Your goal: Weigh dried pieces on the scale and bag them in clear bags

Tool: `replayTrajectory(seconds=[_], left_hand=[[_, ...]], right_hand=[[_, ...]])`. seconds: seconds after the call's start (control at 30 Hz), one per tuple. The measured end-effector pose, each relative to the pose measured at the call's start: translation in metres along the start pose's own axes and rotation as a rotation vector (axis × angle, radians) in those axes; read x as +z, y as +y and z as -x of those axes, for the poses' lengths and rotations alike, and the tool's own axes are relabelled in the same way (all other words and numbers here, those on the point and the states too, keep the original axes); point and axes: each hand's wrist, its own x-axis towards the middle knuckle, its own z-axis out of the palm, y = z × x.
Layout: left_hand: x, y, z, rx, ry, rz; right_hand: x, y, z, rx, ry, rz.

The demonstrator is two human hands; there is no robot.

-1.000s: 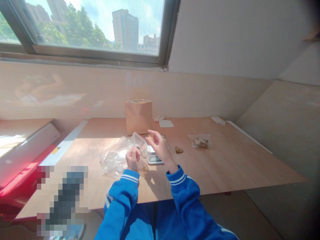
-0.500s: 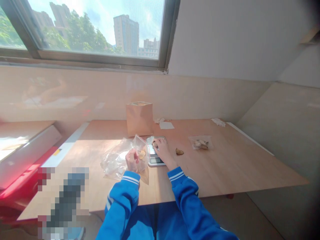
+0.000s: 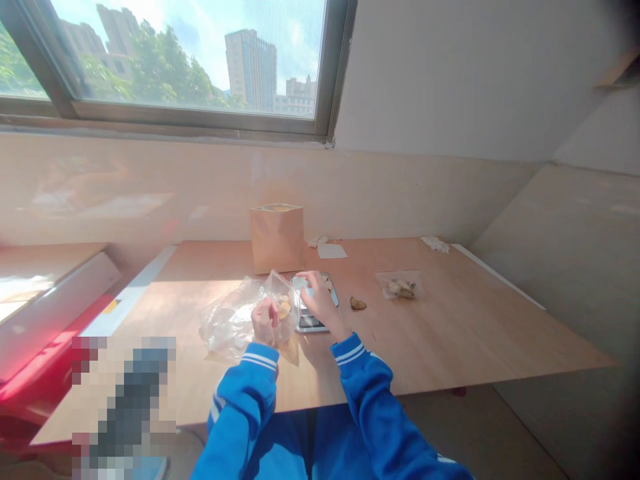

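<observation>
Head view: the left hand [image 3: 265, 319] pinches the rim of a small clear bag [image 3: 281, 301] and holds it upright with its mouth open; a few tan pieces sit inside. The right hand [image 3: 316, 298] is over the tray of the scale [image 3: 314, 308], just right of the bag, fingers curled down onto the tray. Whether they are pinching a piece there I cannot tell; the hand covers it. A crumpled sheet of plastic [image 3: 227, 323] lies on the bench [image 3: 450, 333] left of the bag. A paper bag [image 3: 277, 237] stands behind the scale. One loose piece [image 3: 358, 303] lies to the right, and farther right a filled pouch [image 3: 401, 285].

To my eye, this goes best if the left hand keeps the mouth wide and close to the tray, so each piece has a short way to travel. Light fingertip grips should spare brittle pieces, and the right hand should not lean on the tray.
</observation>
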Motion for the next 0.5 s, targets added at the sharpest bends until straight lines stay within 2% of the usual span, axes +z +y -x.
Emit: replayTrajectory(seconds=[0.13,0.27,0.4,0.5], left_hand=[[-0.003,0.000,-0.001,0.027,0.062,0.021],[-0.007,0.001,-0.004,0.036,0.116,0.032],[-0.006,0.003,-0.004,-0.006,0.118,0.072],[-0.005,0.004,-0.003,0.015,0.105,0.042]], right_hand=[[0.015,0.014,0.006,-0.073,-0.199,-0.024],[0.038,0.027,0.015,-0.127,-0.342,0.155],[0.057,0.023,0.020,-0.093,-0.342,0.392],[0.057,0.016,0.018,-0.051,-0.312,0.368]])
